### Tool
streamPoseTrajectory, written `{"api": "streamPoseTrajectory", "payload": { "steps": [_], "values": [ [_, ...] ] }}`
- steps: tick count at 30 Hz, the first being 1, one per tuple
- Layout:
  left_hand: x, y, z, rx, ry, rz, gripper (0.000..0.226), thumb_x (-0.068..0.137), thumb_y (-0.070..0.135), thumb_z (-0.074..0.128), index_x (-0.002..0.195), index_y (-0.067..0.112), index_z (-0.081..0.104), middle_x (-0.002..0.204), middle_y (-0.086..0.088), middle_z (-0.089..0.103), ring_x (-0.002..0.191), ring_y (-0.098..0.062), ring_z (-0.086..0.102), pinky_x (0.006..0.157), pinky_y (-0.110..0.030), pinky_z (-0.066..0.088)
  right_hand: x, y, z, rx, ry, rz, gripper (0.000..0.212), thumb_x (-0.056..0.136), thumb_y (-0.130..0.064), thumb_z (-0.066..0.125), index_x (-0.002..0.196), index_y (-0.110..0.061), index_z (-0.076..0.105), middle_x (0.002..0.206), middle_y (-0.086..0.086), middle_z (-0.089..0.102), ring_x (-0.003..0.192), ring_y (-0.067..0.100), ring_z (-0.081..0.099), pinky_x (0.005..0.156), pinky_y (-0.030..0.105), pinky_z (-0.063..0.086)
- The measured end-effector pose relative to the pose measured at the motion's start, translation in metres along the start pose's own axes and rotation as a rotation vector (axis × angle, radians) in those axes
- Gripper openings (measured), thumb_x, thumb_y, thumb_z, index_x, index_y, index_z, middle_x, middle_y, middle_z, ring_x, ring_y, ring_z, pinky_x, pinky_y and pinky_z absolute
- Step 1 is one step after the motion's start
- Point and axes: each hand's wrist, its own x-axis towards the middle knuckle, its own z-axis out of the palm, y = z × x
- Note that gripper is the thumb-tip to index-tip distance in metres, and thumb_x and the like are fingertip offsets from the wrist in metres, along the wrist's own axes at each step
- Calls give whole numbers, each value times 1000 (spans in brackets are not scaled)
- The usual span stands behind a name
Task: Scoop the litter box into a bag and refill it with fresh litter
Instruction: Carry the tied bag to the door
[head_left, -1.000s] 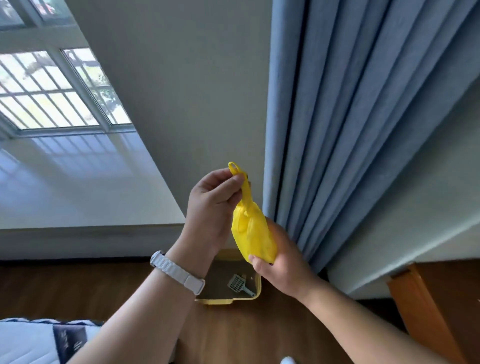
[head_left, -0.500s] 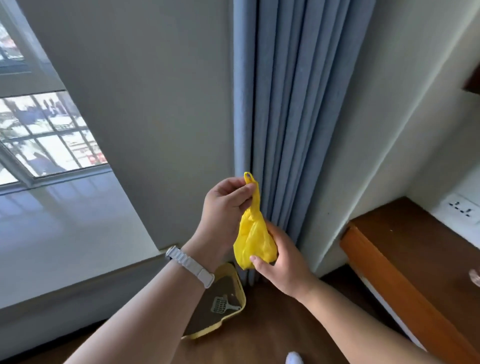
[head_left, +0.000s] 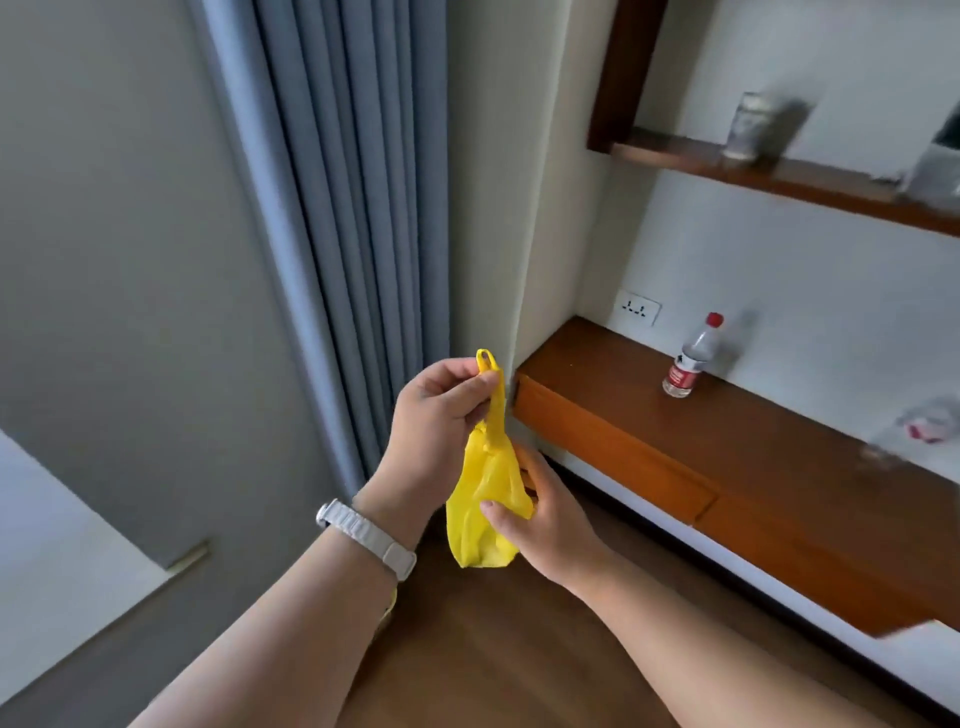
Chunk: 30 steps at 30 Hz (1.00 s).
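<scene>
We see a wooden bench (head_left: 753, 447) carrying an upright red-capped plastic bottle (head_left: 691, 358); above it, a wall shelf (head_left: 779, 175) bears a blurred clear container (head_left: 748, 124)

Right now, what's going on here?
A person holds a yellow bag in both hands. The left hand pinches its handle loop at the top, and the right hand grips the bunched lower part. The bag is crumpled, not opened. The litter box is out of view. The camera faces a blue curtain and a wooden counter with a bottle on it.
</scene>
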Motion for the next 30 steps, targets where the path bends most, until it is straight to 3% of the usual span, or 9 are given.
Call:
{"api": "streamPoseTrajectory", "payload": {
  "steps": [5, 9, 14, 18, 23, 30],
  "values": [
    [-24, -30, 58, 2, -145, -81, 13, 86, 0, 66, 79, 11, 70, 76, -9, 67, 76, -23, 62, 73, -31, 52, -55, 9, -45, -10, 121, 67, 65, 83, -52, 65, 140, -44, 35, 131, -16, 53, 120, 5, 53, 100, 37, 49],
    [-50, -56, 121, 20, -280, -158, 16, 86, 0, 65, 78, 12, 71, 75, -10, 68, 70, -21, 61, 75, -37, 47, -109, 24, -92, -48, 224, 134, 71, 84, -53, 65, 144, -46, 28, 139, -23, 46, 126, 0, 47, 104, 33, 46],
    [-94, -82, 208, 32, -433, -190, 9, 86, -2, 64, 84, 7, 67, 74, -12, 65, 65, -19, 60, 66, -31, 48, -185, 48, -157, -66, 348, 230, 73, 82, -59, 63, 144, -45, 28, 137, -20, 47, 122, 6, 51, 97, 38, 52],
    [-144, -108, 274, 38, -533, -246, 14, 87, -2, 63, 79, 9, 69, 72, -11, 66, 66, -21, 58, 68, -36, 46, -253, 59, -207, -113, 455, 282, 73, 80, -64, 60, 143, -42, 30, 137, -19, 46, 122, 5, 49, 97, 37, 51],
    [-214, -143, 353, 65, -637, -267, 14, 87, -2, 62, 80, 8, 68, 70, -9, 66, 65, -18, 60, 63, -27, 50, -346, 75, -263, -163, 582, 341, 68, 84, -55, 63, 141, -39, 31, 137, -16, 45, 119, 8, 49, 97, 32, 47],
    [-315, -202, 457, 94, -768, -340, 12, 87, -2, 61, 80, 6, 67, 68, -10, 65, 63, -20, 59, 63, -31, 47, -481, 96, -339, -296, 661, 423, 65, 85, -52, 64, 140, -37, 33, 136, -18, 41, 117, 4, 45, 95, 27, 42]
  ]
}}
